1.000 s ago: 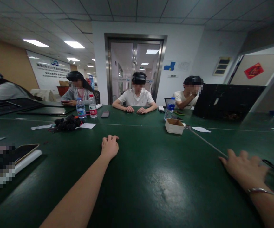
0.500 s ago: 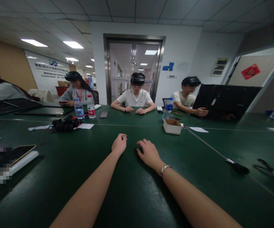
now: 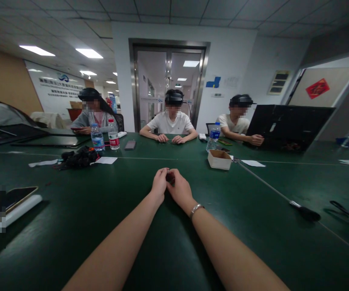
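- The left grip [image 3: 160,184] is at the middle of the view, curled, its fingertips meeting those of the other hand.
- The right grip [image 3: 179,186] bends in from the other side, thumb and fingers curved around a small dark gap; a silver bracelet [image 3: 196,211] circles that wrist.
- Whether either is clamped on something cannot be told: what sits between the joined fingertips is too small and hidden to make out.
- The open box [image 3: 219,162] stands upright on the green surface [image 3: 238,214], apart from both, beyond the right one and to its right.
- The brush [image 3: 307,212] lies well apart, farther to the right, bristles pointing nearer the wearer.
- The black bundle [image 3: 79,158] lies well to the left, just beside a white paper [image 3: 106,160].
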